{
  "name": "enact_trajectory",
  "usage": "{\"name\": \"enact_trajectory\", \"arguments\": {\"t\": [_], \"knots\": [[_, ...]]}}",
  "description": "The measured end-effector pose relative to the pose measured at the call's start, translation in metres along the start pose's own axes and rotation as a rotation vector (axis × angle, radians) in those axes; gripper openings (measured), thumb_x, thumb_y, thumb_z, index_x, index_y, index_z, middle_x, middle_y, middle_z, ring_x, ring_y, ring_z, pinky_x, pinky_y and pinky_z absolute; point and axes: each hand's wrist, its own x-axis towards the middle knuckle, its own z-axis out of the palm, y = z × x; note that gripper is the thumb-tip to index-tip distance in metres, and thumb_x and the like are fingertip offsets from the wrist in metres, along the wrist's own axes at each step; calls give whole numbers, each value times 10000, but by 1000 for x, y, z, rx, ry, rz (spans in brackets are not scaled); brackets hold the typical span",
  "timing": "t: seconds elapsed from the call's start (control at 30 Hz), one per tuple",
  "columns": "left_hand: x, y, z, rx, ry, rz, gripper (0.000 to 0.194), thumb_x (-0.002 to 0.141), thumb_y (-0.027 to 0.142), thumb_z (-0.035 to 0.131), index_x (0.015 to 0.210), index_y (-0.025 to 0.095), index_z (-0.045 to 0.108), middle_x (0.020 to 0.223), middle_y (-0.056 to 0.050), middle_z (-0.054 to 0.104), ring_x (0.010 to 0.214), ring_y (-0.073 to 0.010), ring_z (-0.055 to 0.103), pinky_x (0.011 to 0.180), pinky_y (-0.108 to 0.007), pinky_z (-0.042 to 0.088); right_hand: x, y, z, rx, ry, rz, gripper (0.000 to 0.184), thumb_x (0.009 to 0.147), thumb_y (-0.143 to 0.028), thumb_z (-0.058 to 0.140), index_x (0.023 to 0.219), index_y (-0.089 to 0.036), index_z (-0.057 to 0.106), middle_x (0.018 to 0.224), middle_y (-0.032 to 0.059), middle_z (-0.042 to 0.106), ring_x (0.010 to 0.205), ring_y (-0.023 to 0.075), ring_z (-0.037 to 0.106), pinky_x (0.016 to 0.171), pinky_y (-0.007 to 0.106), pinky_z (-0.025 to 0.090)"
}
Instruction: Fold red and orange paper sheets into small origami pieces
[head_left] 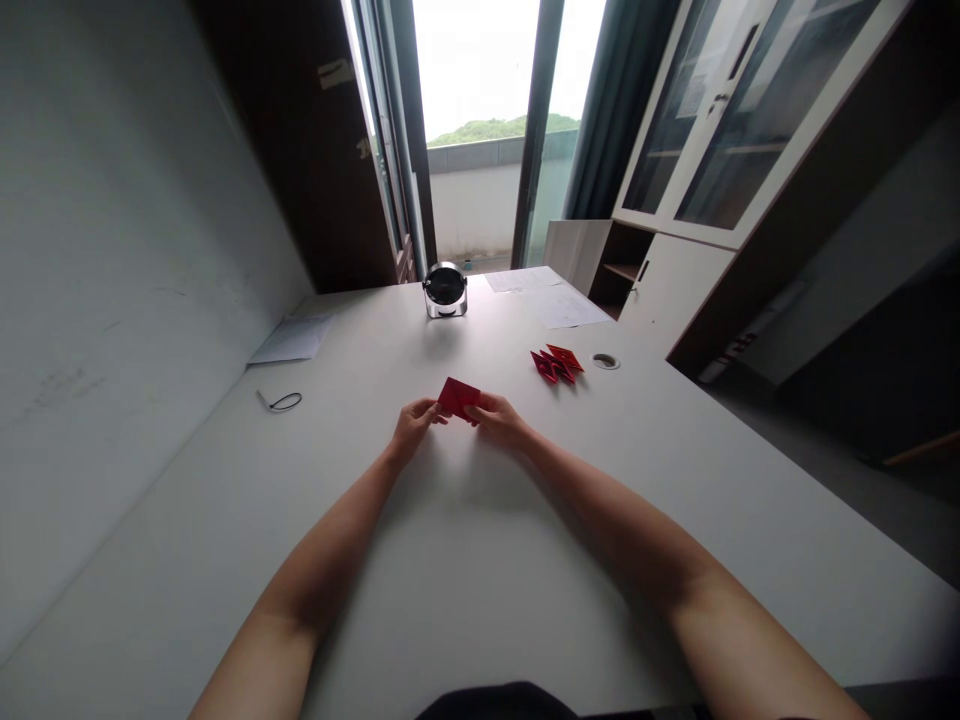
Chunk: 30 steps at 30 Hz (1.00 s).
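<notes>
Between my two hands is a piece of folded red paper (459, 396), held just above the white table with creases across its face. My left hand (417, 421) pinches its left edge between thumb and fingers. On the right side, my right hand (496, 415) grips the paper with the thumb on top; the fingers beneath are partly hidden. Farther off to the right lie several folded red paper pieces (556, 366), pointed in shape and close together on the table.
The white table (465, 560) meets a wall at left. A round black device on a metal stand (445, 288) stands at the back. Papers (562, 303) lie back right, more sheets (292, 338) at left near a black cable tie (286, 402). A cable hole (605, 361) is at right.
</notes>
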Motion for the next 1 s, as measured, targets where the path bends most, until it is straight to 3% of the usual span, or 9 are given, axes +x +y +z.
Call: {"name": "enact_trajectory", "arguments": {"t": [0.1, 0.27, 0.67, 0.83, 1.0], "knots": [[0, 1, 3, -42, -6, -11, 404, 809, 497, 738, 972, 127, 741, 886, -117, 766, 740, -220, 717, 767, -378, 553, 1, 6, 4, -42, -32, -18, 486, 772, -585, 716, 990, -151, 707, 784, 57, 693, 668, 173, 618, 630, 305, 514], [-1, 0, 6, -80, -58, -3, 378, 820, 454, 744, 988, 116, 743, 898, -127, 764, 793, -229, 716, 795, -399, 565, 1, 16, 5, -88, 49, -45, 439, 819, -562, 673, 964, -150, 710, 646, 24, 641, 606, 168, 601, 616, 314, 509], [1, -3, 4, -34, -27, -13, 378, 805, 491, 729, 897, 126, 704, 784, -82, 725, 699, -169, 659, 733, -334, 534, 2, 15, 3, -44, 102, -30, 369, 819, -550, 656, 899, -191, 630, 693, 27, 679, 626, 171, 629, 651, 324, 523], [1, -5, 5, 166, 44, 29, 367, 797, 489, 719, 908, 139, 720, 613, 24, 582, 553, -104, 503, 548, -229, 384, -2, 9, 1, -233, 93, -53, 224, 862, -423, 592, 803, -207, 609, 691, 10, 687, 625, 156, 625, 657, 292, 490], [-1, -1, 1, 303, 131, 86, 331, 812, 472, 701, 926, 163, 732, 552, 59, 476, 511, -90, 419, 509, -221, 298, -6, 6, 1, -473, 77, -93, 172, 879, -310, 557, 750, -208, 607, 674, -4, 694, 589, 138, 610, 624, 262, 442]]}}
